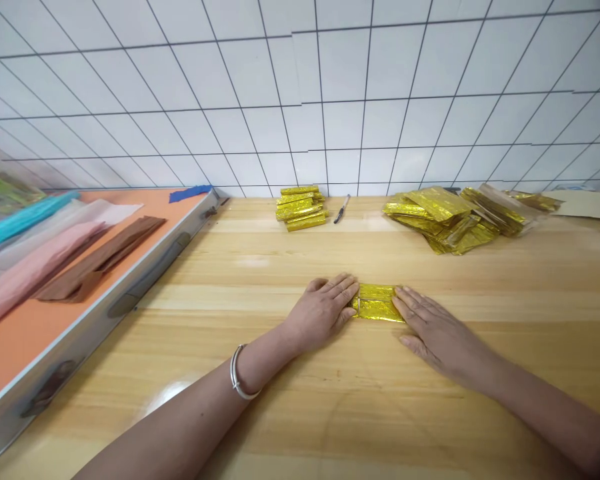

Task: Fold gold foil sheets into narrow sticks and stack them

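Note:
A shiny gold foil sheet (379, 303) lies flat on the wooden table, with a lengthwise line along its middle that looks like folded edges meeting. My left hand (327, 303) rests on its left end, fingers stretched out and covering that end. On the right end lie the fingertips of my right hand (430, 330), its fingers extended and the thumb apart on the table. Both hands press from above and neither grips the foil. A silver bracelet (237, 373) circles my left wrist.
Rolled or folded gold foil strips (301, 208) are stacked near the tiled wall, beside a pen (342, 209). Farther right sits a loose pile of gold foil sheets (443, 217). At left, an orange-topped case (130, 207) bears brown paper (105, 257) and other coloured sheets.

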Tool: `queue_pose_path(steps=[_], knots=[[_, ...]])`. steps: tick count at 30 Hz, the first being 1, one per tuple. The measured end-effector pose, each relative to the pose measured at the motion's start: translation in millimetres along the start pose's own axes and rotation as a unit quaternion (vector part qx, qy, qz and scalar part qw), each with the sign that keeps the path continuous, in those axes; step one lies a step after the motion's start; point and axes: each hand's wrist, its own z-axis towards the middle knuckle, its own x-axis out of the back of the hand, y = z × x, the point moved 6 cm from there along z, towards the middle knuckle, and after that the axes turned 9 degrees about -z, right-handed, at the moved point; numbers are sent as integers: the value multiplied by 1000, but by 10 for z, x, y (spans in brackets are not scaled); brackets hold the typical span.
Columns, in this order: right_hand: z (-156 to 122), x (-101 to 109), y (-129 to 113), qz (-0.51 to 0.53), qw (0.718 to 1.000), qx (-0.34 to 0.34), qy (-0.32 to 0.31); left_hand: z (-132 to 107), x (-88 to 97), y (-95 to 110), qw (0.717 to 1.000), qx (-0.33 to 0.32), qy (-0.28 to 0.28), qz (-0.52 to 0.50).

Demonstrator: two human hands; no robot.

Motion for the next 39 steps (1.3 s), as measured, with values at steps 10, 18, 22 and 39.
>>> queue_pose_path(steps=[10, 18, 22, 39], knots=[[272, -51, 161, 13, 998, 59, 15, -40, 12, -36, 995, 70, 35, 65], [239, -52, 174, 21, 997, 72, 33, -1, 8, -79, 994, 89, 48, 34], [245, -39, 176, 26, 996, 80, 28, 13, -16, -78, 993, 89, 67, 48], [250, -82, 225, 59, 992, 108, -20, -50, -78, 29, 997, -24, 57, 40]])
